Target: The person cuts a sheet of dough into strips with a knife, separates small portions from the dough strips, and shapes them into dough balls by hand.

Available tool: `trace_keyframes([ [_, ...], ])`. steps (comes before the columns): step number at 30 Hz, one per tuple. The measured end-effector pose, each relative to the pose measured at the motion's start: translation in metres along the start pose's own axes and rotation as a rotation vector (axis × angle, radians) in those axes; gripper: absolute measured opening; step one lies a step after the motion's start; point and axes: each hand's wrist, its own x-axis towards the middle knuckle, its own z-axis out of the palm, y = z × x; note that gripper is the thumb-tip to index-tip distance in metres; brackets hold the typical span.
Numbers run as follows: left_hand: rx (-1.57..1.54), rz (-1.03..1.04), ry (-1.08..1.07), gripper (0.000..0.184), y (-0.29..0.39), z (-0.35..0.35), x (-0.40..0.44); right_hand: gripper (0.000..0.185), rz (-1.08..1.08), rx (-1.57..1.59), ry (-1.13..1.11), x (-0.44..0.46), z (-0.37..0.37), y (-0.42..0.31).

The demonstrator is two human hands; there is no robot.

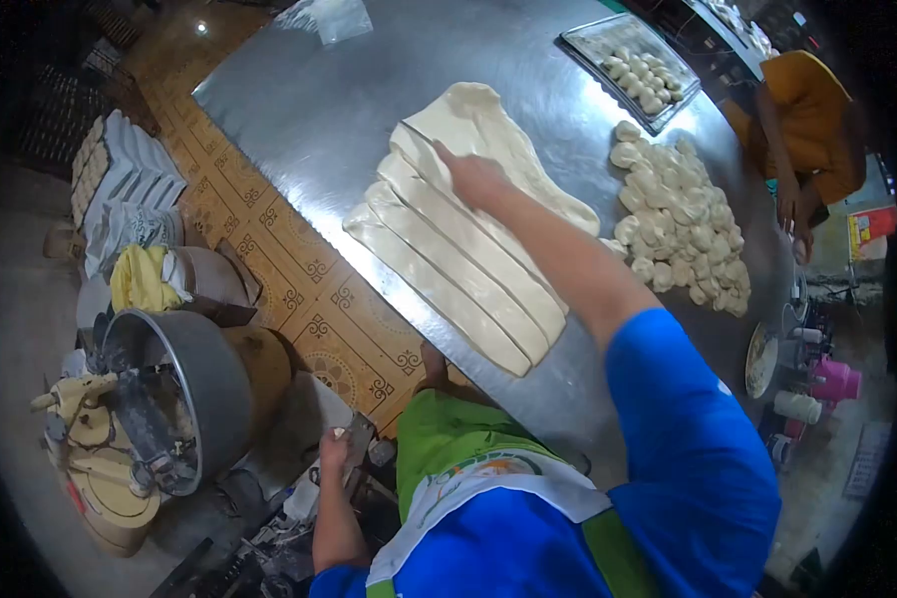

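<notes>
A wide sheet of pale dough (528, 169) lies on the metal table (299, 110). Its near-left part is divided by long cuts into several side-by-side strips (448, 289). My right hand (471, 181) is over the dough beside the uppermost cut, index finger extended and the other fingers curled under; whatever it grips is hidden. Low at my side, away from the table, my left hand (336, 448) is closed, with a small whitish bit showing at its top that is too small to name.
Many dough balls (678, 219) are heaped at the right, below a tray (633, 70) of more balls. A person in orange (817, 120) is at the far right edge. A large mixer bowl (209, 399) stands at lower left; a clear plastic bag (339, 18) lies at the table's back.
</notes>
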Motion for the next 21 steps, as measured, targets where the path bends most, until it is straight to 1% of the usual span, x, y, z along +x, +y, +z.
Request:
trace_keyframes([
  [2, 0.027, 0.083, 0.015, 0.023, 0.018, -0.004, -0.003, 0.074, -0.005, -0.013, 0.029, 0.048, 0.015, -0.014],
  [3, 0.026, 0.08, 0.014, 0.023, 0.021, -0.003, 0.006, 0.075, -0.008, -0.032, 0.064, 0.059, 0.019, -0.015],
  [4, 0.054, 0.139, 0.033, 0.024, 0.018, -0.002, 0.018, 0.075, -0.005, -0.031, 0.057, 0.054, 0.011, -0.017],
  [5, 0.086, 0.193, 0.048, 0.025, 0.01, -0.002, 0.024, 0.075, -0.005, -0.012, 0.004, 0.044, 0.004, -0.017],
  [6, 0.093, 0.194, 0.037, 0.025, 0.015, 0.002, 0.026, 0.075, -0.001, 0.004, -0.038, 0.033, -0.005, -0.015],
  [7, 0.122, 0.189, 0.019, 0.027, 0.024, 0.008, 0.031, 0.075, 0.015, -0.001, -0.033, 0.02, -0.003, -0.005],
  [9, 0.162, 0.194, -0.016, 0.029, 0.031, 0.022, 0.038, 0.075, -0.027, -0.085, -0.082, -0.021, 0.005, 0.022],
  [11, 0.223, 0.233, -0.041, 0.033, 0.034, 0.033, 0.056, 0.076, 0.028, -0.059, -0.153, -0.087, -0.003, 0.043],
  [12, 0.225, 0.25, -0.042, 0.033, 0.05, 0.039, 0.049, 0.076, 0.047, -0.093, -0.199, -0.12, -0.009, 0.051],
  [13, 0.22, 0.247, -0.081, 0.035, 0.074, 0.047, 0.033, 0.077, 0.062, -0.127, -0.248, -0.154, -0.015, 0.061],
  [15, 0.226, 0.253, -0.116, 0.037, 0.111, 0.063, -0.007, 0.077, 0.009, -0.132, -0.138, -0.222, 0.003, 0.097],
  [17, 0.106, 0.275, -0.118, 0.035, 0.137, 0.087, -0.041, 0.076, -0.004, -0.118, -0.106, -0.283, 0.008, 0.124],
  [18, 0.109, 0.288, -0.111, 0.035, 0.137, 0.097, -0.053, 0.076, -0.004, -0.115, -0.091, -0.308, 0.005, 0.126],
  [20, 0.179, 0.462, -0.24, 0.031, 0.139, 0.112, -0.071, 0.075, 0.115, -0.083, -0.222, -0.352, -0.002, 0.124],
  [21, 0.174, 0.483, -0.232, 0.031, 0.138, 0.12, -0.079, 0.077, 0.127, -0.082, -0.222, -0.375, -0.002, 0.127],
])
